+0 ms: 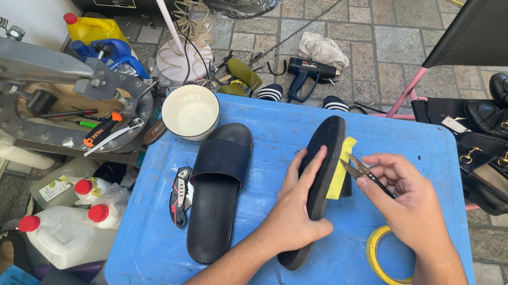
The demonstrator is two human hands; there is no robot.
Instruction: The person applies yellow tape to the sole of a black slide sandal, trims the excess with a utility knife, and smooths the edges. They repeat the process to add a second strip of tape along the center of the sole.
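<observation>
My left hand grips a dark slide sandal standing on its edge on the blue table. A strip of yellow tape sticks to the sandal's right side. My right hand holds small thread snips, their blades touching the yellow tape. A second dark slide sandal lies flat on the table to the left, apart from both hands.
A white bowl stands at the table's back left. A folding utility knife lies beside the flat sandal. A yellow tape roll rests near my right forearm. Black loafers line a rack at right. Bottles crowd the floor at left.
</observation>
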